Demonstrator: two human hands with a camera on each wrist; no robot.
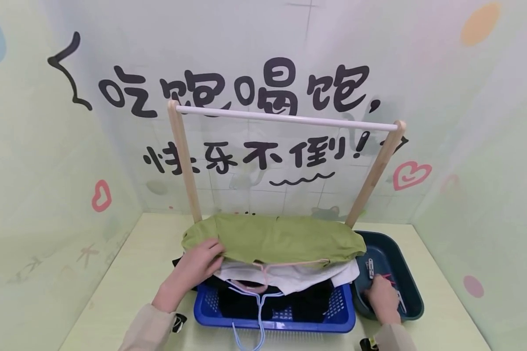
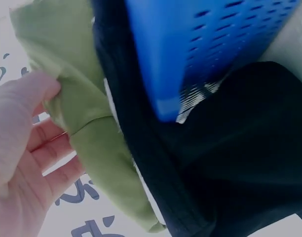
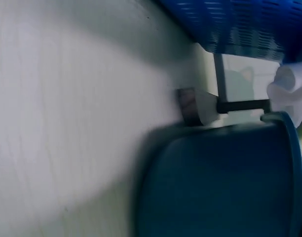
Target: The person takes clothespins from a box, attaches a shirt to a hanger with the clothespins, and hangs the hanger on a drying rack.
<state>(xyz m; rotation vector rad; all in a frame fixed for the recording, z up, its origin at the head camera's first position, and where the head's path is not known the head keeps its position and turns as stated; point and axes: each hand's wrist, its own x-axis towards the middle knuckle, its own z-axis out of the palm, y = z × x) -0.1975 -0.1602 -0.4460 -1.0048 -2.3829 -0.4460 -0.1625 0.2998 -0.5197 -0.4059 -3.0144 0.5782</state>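
A folded olive-green garment (image 1: 272, 239) lies over a stack of white and black clothes, with a pink hanger (image 1: 265, 273) at its front edge. My left hand (image 1: 200, 261) is at the garment's left end; in the left wrist view the thumb (image 2: 45, 86) rests on the near side and the fingers go behind the cloth, pinching it. My right hand (image 1: 383, 297) reaches down into a dark teal basin (image 1: 415, 297), beside a white clip (image 1: 371, 268) and a pink clip (image 1: 388, 278). Its fingertips are hidden, and the right wrist view does not show the hand.
Beneath the clothes sits a blue perforated basket (image 1: 274, 322), left of the basin. A light-blue hanger (image 1: 261, 312) hooks over its front. Behind rises a rack with wooden posts (image 1: 186, 165) and a white rail (image 1: 285, 117). White cloth (image 1: 290, 278) shows under the green garment.
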